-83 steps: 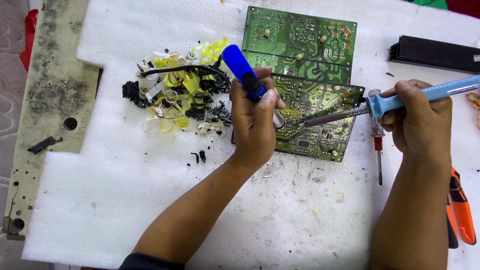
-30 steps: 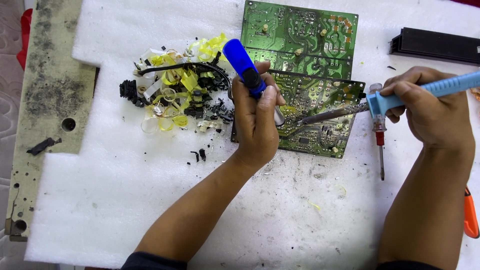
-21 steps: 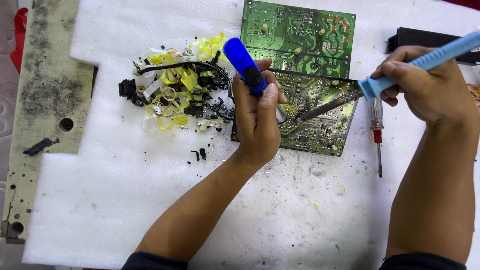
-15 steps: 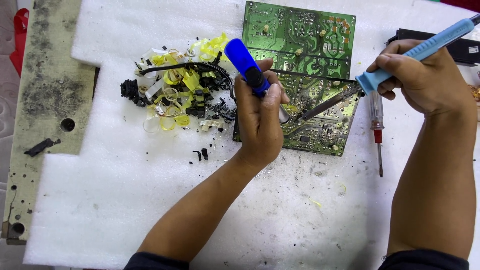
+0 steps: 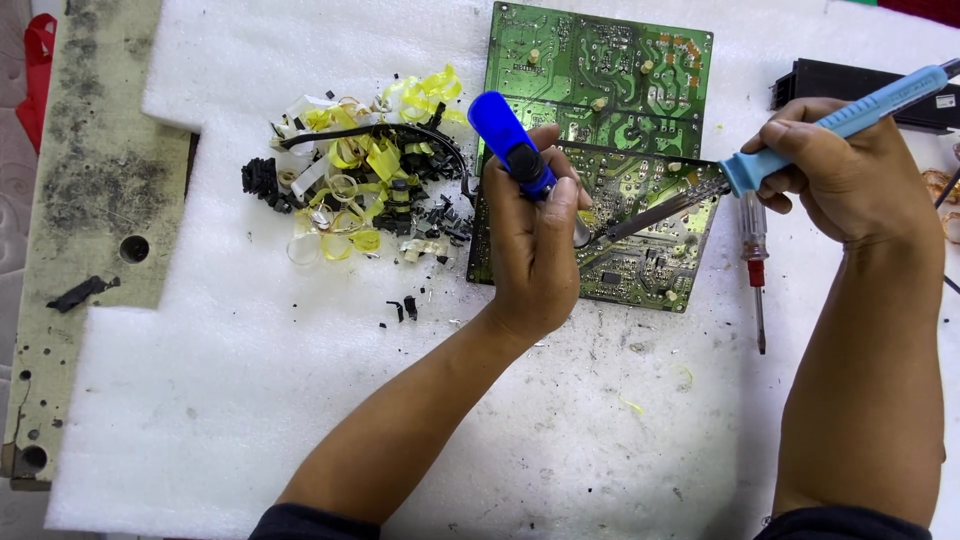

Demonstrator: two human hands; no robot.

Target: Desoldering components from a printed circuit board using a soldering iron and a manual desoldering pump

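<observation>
My left hand (image 5: 535,245) grips a blue desoldering pump (image 5: 508,150), its tip down on a green circuit board (image 5: 650,225). My right hand (image 5: 850,180) holds a soldering iron (image 5: 810,135) by its light blue handle. The iron's metal tip reaches left onto the same board, close to the pump's nozzle. A second green circuit board (image 5: 600,70) lies just behind, partly under the nearer one.
White foam sheet (image 5: 250,400) covers the work surface. A pile of yellow tape and black parts (image 5: 365,195) lies left of the boards. A red-handled screwdriver (image 5: 755,265) lies right of the board. A black box (image 5: 850,85) sits far right. Dirty board (image 5: 90,200) at left.
My right hand has lifted and tilted the soldering iron so its handle points up to the right. The left hand with the pump has stayed in place.
</observation>
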